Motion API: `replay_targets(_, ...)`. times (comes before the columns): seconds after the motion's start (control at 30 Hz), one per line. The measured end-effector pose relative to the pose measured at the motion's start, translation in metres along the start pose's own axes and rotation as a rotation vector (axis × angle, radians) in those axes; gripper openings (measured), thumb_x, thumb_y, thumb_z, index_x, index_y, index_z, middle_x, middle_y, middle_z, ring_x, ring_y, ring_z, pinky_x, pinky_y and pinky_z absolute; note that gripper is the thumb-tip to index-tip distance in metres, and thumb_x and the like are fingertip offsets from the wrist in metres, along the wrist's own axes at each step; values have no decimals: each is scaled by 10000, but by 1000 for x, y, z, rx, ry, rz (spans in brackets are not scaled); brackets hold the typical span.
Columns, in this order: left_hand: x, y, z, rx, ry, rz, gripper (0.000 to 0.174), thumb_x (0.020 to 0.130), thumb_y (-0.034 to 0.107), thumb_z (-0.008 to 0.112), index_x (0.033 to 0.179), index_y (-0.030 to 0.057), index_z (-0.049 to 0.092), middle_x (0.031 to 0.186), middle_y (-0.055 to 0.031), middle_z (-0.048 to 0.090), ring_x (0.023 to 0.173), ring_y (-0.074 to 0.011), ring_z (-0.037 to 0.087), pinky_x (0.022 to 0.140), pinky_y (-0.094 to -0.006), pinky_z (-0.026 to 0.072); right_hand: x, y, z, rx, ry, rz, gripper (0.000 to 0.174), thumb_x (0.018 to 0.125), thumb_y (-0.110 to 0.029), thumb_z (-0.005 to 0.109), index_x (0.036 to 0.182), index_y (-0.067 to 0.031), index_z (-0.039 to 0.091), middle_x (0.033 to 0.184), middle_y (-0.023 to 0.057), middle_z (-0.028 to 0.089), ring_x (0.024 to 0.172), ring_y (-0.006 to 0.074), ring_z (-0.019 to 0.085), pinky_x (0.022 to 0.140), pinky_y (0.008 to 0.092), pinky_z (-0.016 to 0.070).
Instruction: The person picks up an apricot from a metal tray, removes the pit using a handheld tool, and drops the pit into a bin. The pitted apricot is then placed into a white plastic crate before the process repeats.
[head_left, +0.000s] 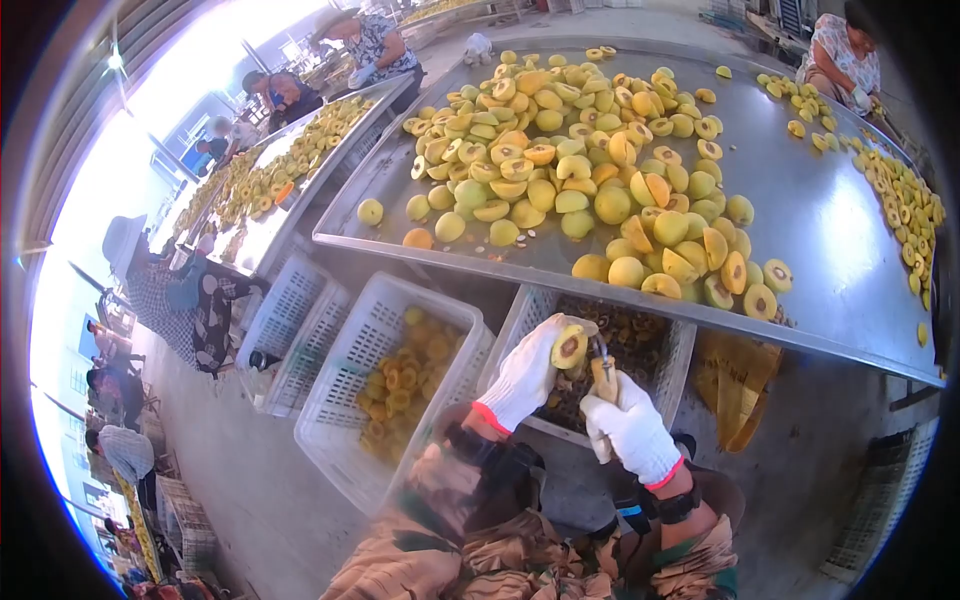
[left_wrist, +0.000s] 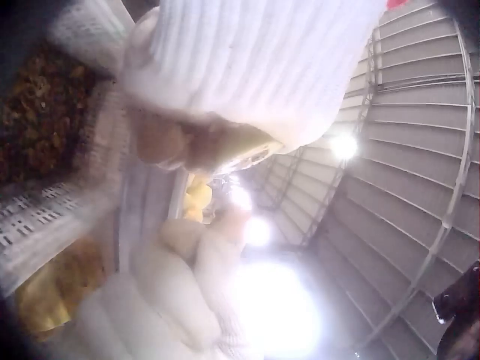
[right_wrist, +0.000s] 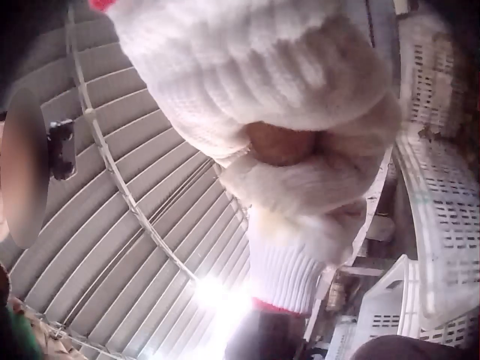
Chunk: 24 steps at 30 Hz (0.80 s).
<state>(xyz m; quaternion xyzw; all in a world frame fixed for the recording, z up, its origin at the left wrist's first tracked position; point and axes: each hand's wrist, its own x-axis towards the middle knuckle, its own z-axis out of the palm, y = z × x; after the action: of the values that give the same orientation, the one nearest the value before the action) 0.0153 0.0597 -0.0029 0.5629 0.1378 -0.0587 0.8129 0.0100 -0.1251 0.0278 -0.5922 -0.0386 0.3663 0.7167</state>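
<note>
My gloved left hand holds a yellow peach half, its cut face with a brown centre turned toward the head camera. In my right hand, also in a white glove, is a pitting tool with a wooden handle and a curved metal end. That metal end is right beside the peach half. Both hands are over a white crate holding dark brown scraps. In the left wrist view the peach half shows below the glove cuff; the right wrist view shows the handle's rounded end within the curled fingers.
A metal table ahead bears a large heap of halved peaches. Left of my hands stands a white crate with peach halves inside. A yellow sack lies under the table's right side. Other people work at tables to the left and far right.
</note>
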Motion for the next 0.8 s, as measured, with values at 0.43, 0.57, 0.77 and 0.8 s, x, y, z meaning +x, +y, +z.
replay_targets(0.43,-14,-4,45,420,309,357,405,1001,303,383,1023,14,666,1004,-58,661,943,-147,567,883,-268,432,5,13,13,-51,6,172,287,889,-236,586,1071,-27,513,792,207,645,661,329,653,619,403,511)
replay_targets(0.57,-14,-6,34,480,243,329,399,994,335,433,1072,17,661,1038,-76,665,974,-144,571,886,-269,434,6,20,5,-201,41,80,240,903,-187,577,1083,-42,512,699,83,591,509,159,565,476,306,457)
replay_targets(0.77,-6,20,29,537,173,-15,430,1005,372,442,1100,14,660,1066,-95,675,988,-136,580,887,-265,442,1,17,1,-70,1,90,205,909,-171,579,1055,-53,497,663,46,540,465,144,515,423,288,422)
replay_targets(0.8,-6,15,29,528,147,57,427,1012,364,423,1101,20,661,1055,-95,677,963,-142,585,877,-265,448,1,20,1,74,-35,112,192,910,-170,578,1040,-55,496,660,47,535,462,144,510,422,290,420)
